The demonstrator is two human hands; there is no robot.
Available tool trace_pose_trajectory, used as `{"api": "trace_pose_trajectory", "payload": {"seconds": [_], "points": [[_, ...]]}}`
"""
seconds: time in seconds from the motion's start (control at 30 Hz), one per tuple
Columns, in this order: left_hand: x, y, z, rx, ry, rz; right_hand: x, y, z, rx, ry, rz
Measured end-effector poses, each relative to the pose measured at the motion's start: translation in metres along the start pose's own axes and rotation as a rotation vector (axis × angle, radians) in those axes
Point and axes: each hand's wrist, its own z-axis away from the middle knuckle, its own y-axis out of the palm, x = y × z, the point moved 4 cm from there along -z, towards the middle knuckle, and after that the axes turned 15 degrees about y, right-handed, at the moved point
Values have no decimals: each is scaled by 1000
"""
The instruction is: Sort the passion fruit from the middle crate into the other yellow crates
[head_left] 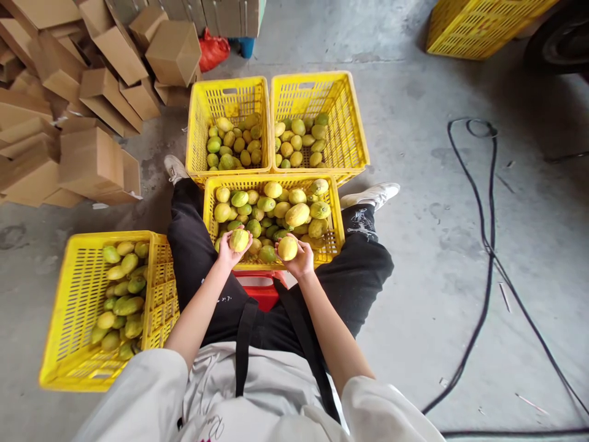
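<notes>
My left hand (229, 250) holds a yellow-green lemon (238, 240) on its palm, over the near edge of the middle yellow crate (338, 230). A rounder yellow lemon (288, 248) rests in the curled fingers of my right hand (300, 258), a short way to the right. Beneath and beyond both hands, the middle crate holds several yellow and green lemons (297, 214). Two more yellow crates stand just beyond it, the back left crate (189, 138) and the back right crate (356, 123), each with several lemons inside.
At the left stands another yellow crate (69, 307) of lemons. Cardboard boxes (92, 161) are heaped at the upper left, near a red bag (213, 50). A black cable (490, 245) lies on the floor at right. A yellow crate (478, 27) and a wheel (564, 43) are at the upper right.
</notes>
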Motion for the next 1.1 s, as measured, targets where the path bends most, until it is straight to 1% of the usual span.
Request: {"api": "trace_pose_trajectory", "payload": {"seconds": [0.07,0.17,0.23,0.3,0.47,0.57,0.7,0.87,0.93,1.03,1.1], "points": [[-1,3,2,-15,11,37,0,2,0,47,4,-8],[0,6,8,-22,-56,53,-1,6,2,97,17,-4],[0,9,12,32,-90,50,-1,9,3,117,21,9],[-1,11,16,88,-93,22,-1,11,4,132,26,18],[-1,7,15,142,-140,-105,-4,9,2,127,68,39],[0,2,9,116,-125,-139,-5,6,0,97,94,35],[1,-3,4,62,-105,-129,-4,6,2,79,86,24],[2,-7,2,21,-79,-135,-2,12,3,135,38,-1],[2,-7,2,-2,-69,-134,-3,13,3,142,42,8],[3,-4,3,-40,-40,-123,-3,14,6,169,63,18],[3,0,4,-35,-29,-105,1,14,10,201,35,-6]]}}
